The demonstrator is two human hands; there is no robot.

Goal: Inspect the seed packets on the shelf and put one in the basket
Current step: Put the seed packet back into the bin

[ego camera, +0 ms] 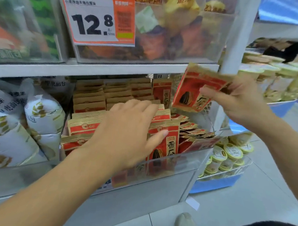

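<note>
Right hand [240, 103] at three o'clock, fingers pinching one red-and-tan seed packet [190, 91], lifted tilted, above the right end of the shelf bin [190, 160]. Left hand [125, 134] at centre, fingers relaxed and spread, resting on upright rows of seed packets [87, 124] in that bin. White bread bags [38, 115] at nine o'clock. Price tag [96, 19] reading 12.8 at eleven o'clock.
</note>
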